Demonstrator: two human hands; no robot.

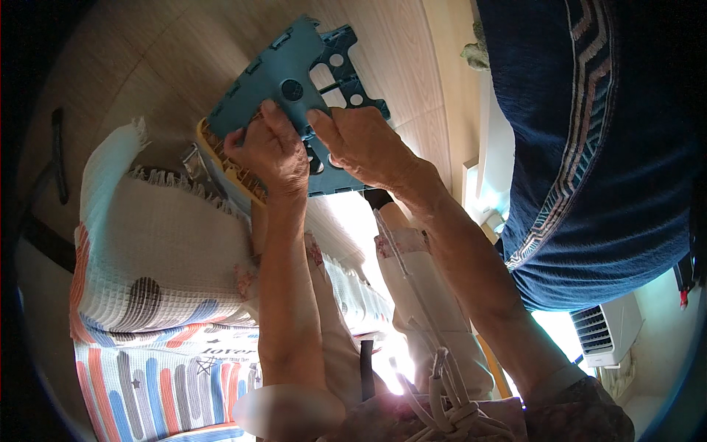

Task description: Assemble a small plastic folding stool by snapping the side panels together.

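1. We judge the step in hand to be folding or unfolding the teal folding stool (258,88), held at the upper centre of the frame.
2. Our left hand (274,155) curls near its yellow edge (230,173), thumb pressed to the panel; our right hand (368,147) grips farther right, thumb on top.
3. The next move seems to call for steady two-handed pressure, fingertips clear of folding edges.
4. Our right fingers and the stool's far side are mostly hidden; glare washes out the lower centre.
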